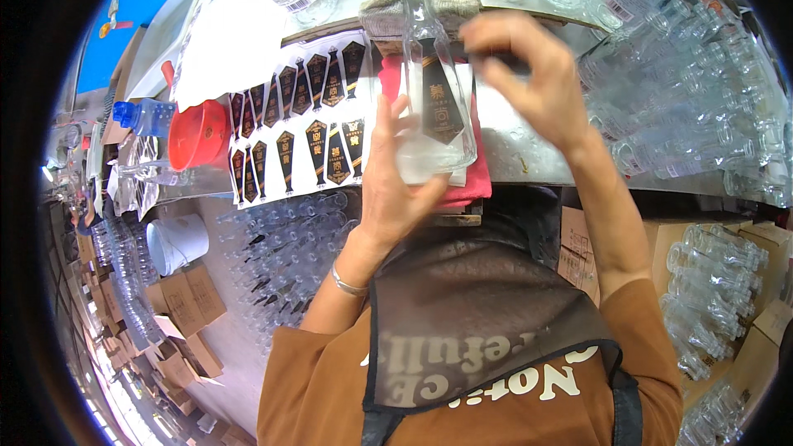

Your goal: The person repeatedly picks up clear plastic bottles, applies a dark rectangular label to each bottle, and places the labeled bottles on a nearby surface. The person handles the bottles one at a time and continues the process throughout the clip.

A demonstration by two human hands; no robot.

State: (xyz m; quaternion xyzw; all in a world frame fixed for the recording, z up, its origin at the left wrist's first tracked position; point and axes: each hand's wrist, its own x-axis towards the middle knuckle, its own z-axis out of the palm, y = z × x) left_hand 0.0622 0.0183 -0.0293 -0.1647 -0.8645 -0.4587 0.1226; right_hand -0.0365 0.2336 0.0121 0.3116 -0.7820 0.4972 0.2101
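Observation:
My left hand (395, 190) grips a clear glass bottle (435, 83) from below, holding it with its neck pointing away from me. A black label with gold print (440, 102) sits on the bottle's front face. My right hand (529, 74) hovers at the bottle's upper right, fingers curled and blurred, touching the label's edge. Under the bottle lies a pink cloth (471, 186) on the metal workbench (529, 157).
White backing sheets with several black labels (301, 128) lie left of the bottle. A red bowl (198, 134) and a blue-capped bottle (144, 116) stand further left. Many clear bottles (694, 99) crowd the bench's right and back. Cardboard boxes of bottles (719, 281) sit below.

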